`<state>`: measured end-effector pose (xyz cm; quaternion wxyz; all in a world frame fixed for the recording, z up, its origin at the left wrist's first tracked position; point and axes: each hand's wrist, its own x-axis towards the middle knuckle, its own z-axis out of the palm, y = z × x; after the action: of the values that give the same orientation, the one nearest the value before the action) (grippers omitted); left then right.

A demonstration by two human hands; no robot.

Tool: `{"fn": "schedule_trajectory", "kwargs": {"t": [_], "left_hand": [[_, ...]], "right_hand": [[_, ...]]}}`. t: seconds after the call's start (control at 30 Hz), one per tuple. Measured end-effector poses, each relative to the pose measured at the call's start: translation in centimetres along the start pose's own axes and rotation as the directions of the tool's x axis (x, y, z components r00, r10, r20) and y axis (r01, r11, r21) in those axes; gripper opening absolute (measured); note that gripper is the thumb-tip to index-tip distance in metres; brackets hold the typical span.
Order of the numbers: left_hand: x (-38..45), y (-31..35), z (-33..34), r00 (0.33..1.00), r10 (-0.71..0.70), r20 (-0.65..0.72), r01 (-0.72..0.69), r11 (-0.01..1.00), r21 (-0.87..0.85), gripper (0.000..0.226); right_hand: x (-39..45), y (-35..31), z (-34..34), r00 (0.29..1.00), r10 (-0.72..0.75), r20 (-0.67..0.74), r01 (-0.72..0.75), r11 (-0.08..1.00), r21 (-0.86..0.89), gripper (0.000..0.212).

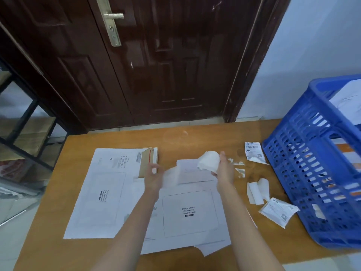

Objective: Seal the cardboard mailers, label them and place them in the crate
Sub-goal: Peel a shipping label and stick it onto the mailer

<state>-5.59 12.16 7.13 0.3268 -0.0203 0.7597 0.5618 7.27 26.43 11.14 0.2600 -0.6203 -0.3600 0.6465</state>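
While the right hand (224,169) grips the label roll (209,160) and the blurred left hand (154,176) seems to pinch a label, square it inside the mailer (187,214)'s printed box on the table (195,133).

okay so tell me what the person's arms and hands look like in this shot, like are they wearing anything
Both forearms are bare from the bottom edge of the picture up to the wrists; no sleeves show. The left hand and right hand wear no gloves. No watch, bracelet or ring can be made out, though the left hand is motion-blurred, so small items there could be missed.
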Motion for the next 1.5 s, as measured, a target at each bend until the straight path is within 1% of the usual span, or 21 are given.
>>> {"fn": "schedule_trajectory", "kwargs": {"t": [0.07, 0.17, 0.37, 0.47, 0.57, 0.63, 0.67, 0.7, 0.77, 0.8, 0.83, 0.87, 0.9, 0.97, 1.0, 1.03, 1.13, 1.2, 1.33, 1.43, 1.5], "left_hand": [[-0.2, 0.0, 2.8, 0.999, 0.015, 0.037, -0.017, 0.999, 0.047, 0.014], [-0.5, -0.1, 7.1, 0.992, 0.031, 0.126, -0.049, 0.988, 0.145, 0.014], [-2.6, -0.5, 15.5, 0.946, 0.0, 0.323, -0.127, 0.92, 0.371, 0.007], [-3.7, -1.3, 19.1, 0.915, -0.062, 0.398, -0.16, 0.851, 0.5, 0.02], [-5.3, -1.7, 22.8, 0.885, -0.092, 0.455, -0.152, 0.869, 0.471, 0.041], [-6.6, -1.5, 24.7, 0.884, -0.132, 0.448, -0.093, 0.89, 0.446, 0.054], [-7.0, -1.3, 25.3, 0.873, -0.19, 0.449, -0.01, 0.913, 0.408, 0.061], [-7.5, -1.1, 25.9, 0.842, -0.266, 0.469, 0.104, 0.934, 0.342, 0.071], [-7.2, -1.2, 27.0, 0.719, -0.399, 0.569, 0.357, 0.915, 0.19, 0.097], [-7.3, -1.2, 27.2, 0.674, -0.418, 0.609, 0.424, 0.894, 0.145, 0.102], [-7.1, -1.4, 27.4, 0.653, -0.409, 0.638, 0.433, 0.892, 0.128, 0.097], [-7.3, -1.3, 27.6, 0.654, -0.407, 0.638, 0.388, 0.904, 0.179, 0.091], [-7.6, -1.2, 27.6, 0.7, -0.398, 0.593, 0.316, 0.917, 0.243, 0.084], [-7.7, -1.3, 27.8, 0.868, -0.247, 0.43, 0.105, 0.939, 0.327, 0.067], [-7.7, -1.3, 27.6, 0.907, -0.171, 0.384, 0.039, 0.944, 0.328, 0.057], [-7.9, -1.1, 27.4, 0.913, -0.151, 0.379, 0.027, 0.95, 0.312, 0.049], [-7.7, -1.4, 27.0, 0.886, -0.18, 0.428, 0.053, 0.955, 0.291, 0.043], [-7.6, -1.6, 26.8, 0.884, -0.151, 0.443, 0.016, 0.955, 0.295, 0.032], [-6.8, -2.4, 26.7, 0.844, -0.101, 0.527, -0.122, 0.92, 0.372, 0.039], [-6.7, -2.6, 26.4, 0.812, -0.145, 0.566, -0.129, 0.901, 0.415, 0.037], [-7.1, -2.5, 26.2, 0.811, -0.173, 0.558, -0.112, 0.892, 0.439, 0.032]], "right_hand": [[0.0, -0.2, -1.2, 1.0, -0.007, 0.021, 0.007, 1.0, -0.011, 0.036], [-0.4, -0.3, -3.6, 0.999, -0.034, 0.003, 0.034, 0.999, -0.03, 0.035], [-0.1, 0.2, -9.5, 0.989, -0.023, -0.148, 0.027, 0.999, 0.031, 0.035], [-0.1, 0.6, -12.7, 0.975, -0.019, -0.22, 0.021, 1.0, 0.01, 0.04], [-0.2, 1.2, -15.8, 0.956, -0.015, -0.292, 0.011, 1.0, -0.016, 0.043], [-0.4, 1.8, -17.6, 0.943, 0.004, -0.333, 0.01, 0.999, 0.04, 0.038], [-0.6, 2.0, -18.3, 0.935, 0.012, -0.354, 0.012, 0.998, 0.065, 0.035], [-0.7, 2.3, -18.9, 0.926, 0.018, -0.376, 0.015, 0.996, 0.084, 0.033], [-0.9, 2.7, -19.9, 0.91, 0.023, -0.414, 0.026, 0.993, 0.114, 0.031], [-1.0, 2.8, -20.2, 0.904, 0.023, -0.428, 0.033, 0.992, 0.124, 0.03], [-1.0, 3.0, -20.4, 0.901, 0.024, -0.434, 0.037, 0.991, 0.132, 0.031], [-1.0, 3.1, -20.5, 0.9, 0.028, -0.435, 0.037, 0.989, 0.142, 0.03], [-1.0, 3.1, -20.6, 0.902, 0.032, -0.431, 0.035, 0.989, 0.146, 0.03], [-1.0, 3.1, -20.5, 0.904, 0.035, -0.426, 0.035, 0.987, 0.155, 0.029], [-1.1, 3.1, -20.5, 0.904, 0.033, -0.426, 0.039, 0.986, 0.159, 0.029], [-1.1, 3.0, -20.4, 0.903, 0.029, -0.428, 0.043, 0.986, 0.159, 0.03], [-1.1, 2.9, -20.2, 0.901, 0.015, -0.434, 0.057, 0.987, 0.151, 0.032], [-1.3, 2.9, -20.1, 0.902, 0.011, -0.433, 0.061, 0.986, 0.153, 0.032], [-1.4, 3.2, -20.1, 0.905, 0.013, -0.426, 0.064, 0.984, 0.167, 0.032], [-1.5, 3.6, -20.1, 0.906, 0.025, -0.423, 0.054, 0.983, 0.175, 0.032], [-1.6, 3.8, -20.0, 0.905, 0.029, -0.425, 0.053, 0.982, 0.179, 0.033]]}}
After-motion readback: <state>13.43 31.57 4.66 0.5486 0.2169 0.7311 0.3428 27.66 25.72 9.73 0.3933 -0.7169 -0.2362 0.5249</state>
